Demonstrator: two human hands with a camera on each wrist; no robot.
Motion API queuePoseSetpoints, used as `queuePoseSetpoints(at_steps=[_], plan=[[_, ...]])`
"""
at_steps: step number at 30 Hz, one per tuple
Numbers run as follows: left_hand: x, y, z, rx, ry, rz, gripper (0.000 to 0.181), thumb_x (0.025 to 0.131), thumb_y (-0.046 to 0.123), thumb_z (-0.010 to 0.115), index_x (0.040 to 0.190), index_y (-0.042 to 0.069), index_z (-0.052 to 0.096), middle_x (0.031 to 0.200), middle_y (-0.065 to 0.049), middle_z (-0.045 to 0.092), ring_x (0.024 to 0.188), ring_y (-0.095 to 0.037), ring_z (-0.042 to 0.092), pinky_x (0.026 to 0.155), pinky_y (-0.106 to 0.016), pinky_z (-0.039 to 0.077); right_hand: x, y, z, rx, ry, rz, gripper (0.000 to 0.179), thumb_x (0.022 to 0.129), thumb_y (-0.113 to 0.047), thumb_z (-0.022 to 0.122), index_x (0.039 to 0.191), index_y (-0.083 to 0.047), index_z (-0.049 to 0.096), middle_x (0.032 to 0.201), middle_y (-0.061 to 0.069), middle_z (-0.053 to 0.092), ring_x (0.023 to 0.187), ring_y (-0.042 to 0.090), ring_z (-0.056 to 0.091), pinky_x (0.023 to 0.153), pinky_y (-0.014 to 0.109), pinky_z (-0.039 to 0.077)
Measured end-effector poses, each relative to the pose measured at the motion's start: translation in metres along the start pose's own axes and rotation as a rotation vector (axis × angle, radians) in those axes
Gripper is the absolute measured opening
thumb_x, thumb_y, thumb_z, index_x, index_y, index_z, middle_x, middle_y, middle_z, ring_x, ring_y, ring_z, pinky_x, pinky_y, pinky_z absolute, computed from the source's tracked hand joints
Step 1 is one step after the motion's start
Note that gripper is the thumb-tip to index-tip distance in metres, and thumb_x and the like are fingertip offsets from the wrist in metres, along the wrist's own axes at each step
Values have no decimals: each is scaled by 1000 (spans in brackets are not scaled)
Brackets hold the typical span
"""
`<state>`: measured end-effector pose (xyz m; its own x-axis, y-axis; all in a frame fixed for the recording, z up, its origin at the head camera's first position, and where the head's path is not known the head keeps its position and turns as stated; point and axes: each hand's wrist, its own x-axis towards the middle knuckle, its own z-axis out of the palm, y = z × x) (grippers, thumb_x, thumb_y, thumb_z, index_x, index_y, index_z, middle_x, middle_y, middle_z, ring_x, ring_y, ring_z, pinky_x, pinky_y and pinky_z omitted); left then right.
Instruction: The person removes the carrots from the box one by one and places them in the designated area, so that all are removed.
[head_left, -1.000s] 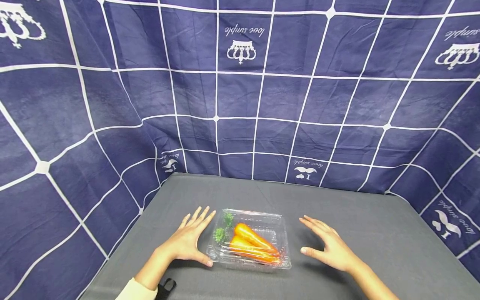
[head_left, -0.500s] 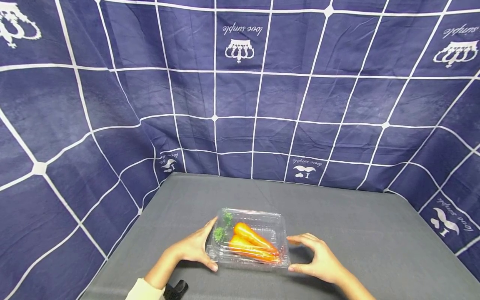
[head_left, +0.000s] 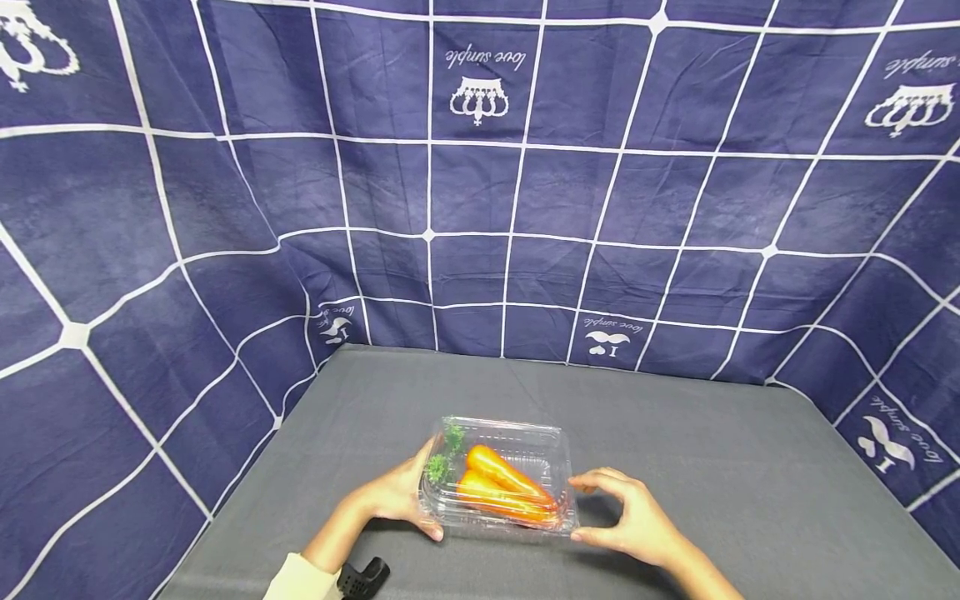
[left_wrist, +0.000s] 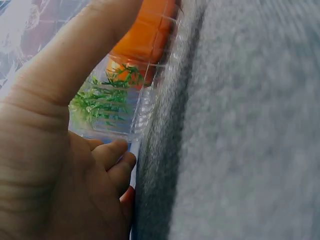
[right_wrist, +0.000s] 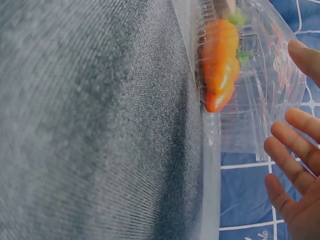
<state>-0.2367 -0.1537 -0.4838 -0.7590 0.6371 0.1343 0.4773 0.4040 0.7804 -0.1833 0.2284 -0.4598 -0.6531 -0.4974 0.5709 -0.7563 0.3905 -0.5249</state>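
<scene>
Clear container [head_left: 542, 457]: resting between left hand [head_left: 397, 493] and right hand [head_left: 639, 517]
Left hand: flanking; whether gripping, cannot tell
Right hand: fingers standing apart
Carrots [head_left: 504, 473]: lying inside; hands looking placed, no lifting showing

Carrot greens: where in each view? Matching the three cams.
Head: greens low, slightly left of centre, in the clear box's left end.
Left wrist: greens left of centre, mid-height.
Right wrist: greens near the top, right of centre, partly hidden.
Shared landmark: orange carrots.
</scene>
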Motion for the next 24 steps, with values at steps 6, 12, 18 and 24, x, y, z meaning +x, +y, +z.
queuePoseSetpoints(at_steps=[6, 12, 18, 24], plan=[[1, -3, 2, 44, 21, 18, 134, 52, 31, 98, 151, 0, 13, 146, -25, 36, 129, -37, 41, 108, -49, 32, -1, 3, 1, 15, -6, -10, 50, 69, -20, 91, 113, -12, 69, 105, 0, 68, 89, 20, 62, 79, 32, 50], [0, -3, 4, 70, 28, -15, 132, 54, 32, 97, 151, -1, 14, 145, -27, 37, 129, -40, 40, 105, -55, 33, 0, 3, 0, 7, -3, -18, 47, 69, -20, 90, 112, -16, 70, 104, -3, 68, 90, 18, 62, 80, 29, 49], [-1, -3, 4, 74, 25, -24, 133, 54, 32, 97, 151, -1, 13, 145, -26, 36, 129, -41, 40, 105, -56, 33, 5, 1, -6, -17, 2, -35, 45, 68, -22, 91, 109, -20, 72, 103, -8, 69, 95, 11, 61, 84, 23, 46], [-1, -3, 4, 69, 23, -17, 133, 54, 31, 97, 151, -3, 12, 147, -27, 35, 130, -41, 39, 105, -58, 31, 16, -1, -15, -1, 10, -87, 42, 67, -16, 91, 105, -20, 73, 100, -5, 71, 93, 13, 62, 84, 23, 46]])
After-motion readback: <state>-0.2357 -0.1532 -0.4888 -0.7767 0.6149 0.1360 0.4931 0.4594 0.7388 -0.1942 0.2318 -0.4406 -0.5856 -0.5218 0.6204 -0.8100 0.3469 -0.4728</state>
